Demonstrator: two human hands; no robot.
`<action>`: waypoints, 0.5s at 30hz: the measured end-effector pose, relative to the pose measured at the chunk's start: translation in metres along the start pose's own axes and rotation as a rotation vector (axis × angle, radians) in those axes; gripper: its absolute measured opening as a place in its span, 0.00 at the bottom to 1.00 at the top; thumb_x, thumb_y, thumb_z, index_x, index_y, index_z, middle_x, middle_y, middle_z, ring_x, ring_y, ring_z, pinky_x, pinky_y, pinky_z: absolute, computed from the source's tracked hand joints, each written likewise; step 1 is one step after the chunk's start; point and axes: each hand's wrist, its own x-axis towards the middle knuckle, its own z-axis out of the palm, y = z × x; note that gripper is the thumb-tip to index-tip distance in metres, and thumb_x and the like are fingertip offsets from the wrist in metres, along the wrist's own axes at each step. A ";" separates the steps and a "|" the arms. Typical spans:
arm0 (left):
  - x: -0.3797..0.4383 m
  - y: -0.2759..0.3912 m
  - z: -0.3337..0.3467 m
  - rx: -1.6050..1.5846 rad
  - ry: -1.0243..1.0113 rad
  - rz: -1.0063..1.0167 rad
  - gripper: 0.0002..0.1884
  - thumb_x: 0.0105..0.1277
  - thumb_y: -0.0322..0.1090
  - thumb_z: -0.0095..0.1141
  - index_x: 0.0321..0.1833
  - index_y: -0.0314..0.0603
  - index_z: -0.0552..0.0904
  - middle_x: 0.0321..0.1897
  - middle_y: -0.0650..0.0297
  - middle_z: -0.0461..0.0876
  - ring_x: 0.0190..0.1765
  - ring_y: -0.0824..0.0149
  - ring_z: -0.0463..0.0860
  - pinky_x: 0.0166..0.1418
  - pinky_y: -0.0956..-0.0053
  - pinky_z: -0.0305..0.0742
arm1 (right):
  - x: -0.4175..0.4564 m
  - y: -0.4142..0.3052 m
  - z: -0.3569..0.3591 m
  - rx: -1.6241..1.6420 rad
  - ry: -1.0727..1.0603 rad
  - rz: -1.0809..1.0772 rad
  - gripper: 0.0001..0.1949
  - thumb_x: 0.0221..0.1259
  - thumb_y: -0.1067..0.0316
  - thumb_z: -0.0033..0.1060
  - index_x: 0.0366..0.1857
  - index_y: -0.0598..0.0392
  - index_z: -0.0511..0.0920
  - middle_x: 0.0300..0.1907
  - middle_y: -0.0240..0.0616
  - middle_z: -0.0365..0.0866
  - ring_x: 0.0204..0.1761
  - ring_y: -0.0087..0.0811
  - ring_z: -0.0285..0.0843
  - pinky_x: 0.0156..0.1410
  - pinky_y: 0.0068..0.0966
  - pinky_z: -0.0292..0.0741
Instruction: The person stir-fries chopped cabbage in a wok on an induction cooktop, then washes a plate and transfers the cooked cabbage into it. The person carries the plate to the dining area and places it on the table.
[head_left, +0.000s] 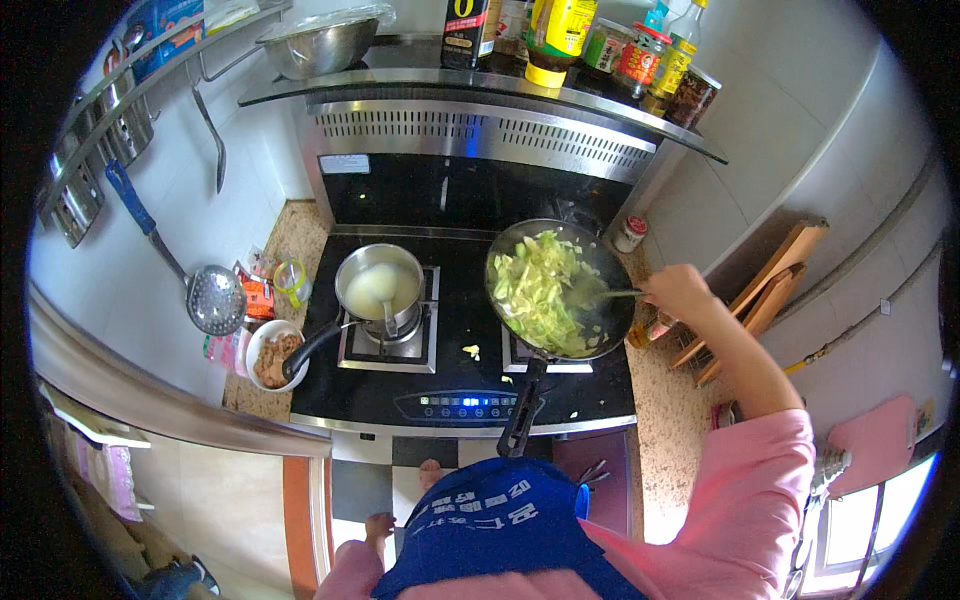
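My right hand (679, 294) grips the handle of a spatula (624, 293), whose blade is down among the greens at the wok's right side. Chopped pale-green cabbage-like leaves (544, 289) fill much of the dark wok (611, 330) on the right burner. The wok's black handle (519, 427) points toward my apron. My left hand (380, 525) hangs low by my side, away from the stove; its fingers are too small to make out. On the left burner stands a steel saucepan (346, 262) of cloudy pale liquid with a ladle or spoon (389, 319) in it.
A white bowl (253, 375) of brown food sits left of the stove, under the saucepan's handle (311, 351). A skimmer (216, 300) hangs on the left wall. Bottles and jars (559, 37) line the hood shelf (420, 79). Wooden boards (776, 292) lean at right.
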 end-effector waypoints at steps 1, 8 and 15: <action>0.001 -0.002 -0.013 -0.095 -0.066 0.010 0.12 0.62 0.39 0.51 0.41 0.39 0.79 0.26 0.61 0.83 0.25 0.70 0.80 0.24 0.74 0.73 | -0.014 0.008 -0.016 -0.055 -0.122 -0.037 0.13 0.55 0.52 0.60 0.29 0.51 0.83 0.28 0.38 0.83 0.34 0.41 0.83 0.36 0.36 0.78; -0.011 -0.006 0.000 -0.023 0.060 0.029 0.12 0.63 0.39 0.50 0.42 0.38 0.79 0.28 0.60 0.83 0.28 0.68 0.81 0.27 0.74 0.75 | -0.015 -0.078 -0.007 0.439 0.071 -0.049 0.13 0.60 0.52 0.53 0.35 0.48 0.82 0.30 0.43 0.82 0.35 0.44 0.83 0.41 0.42 0.79; -0.007 0.003 -0.003 -0.242 -0.022 0.113 0.09 0.63 0.35 0.47 0.36 0.38 0.79 0.23 0.63 0.80 0.23 0.72 0.78 0.23 0.77 0.71 | 0.025 -0.003 -0.039 0.754 0.058 0.248 0.13 0.60 0.52 0.55 0.38 0.46 0.84 0.36 0.45 0.83 0.38 0.45 0.82 0.45 0.38 0.78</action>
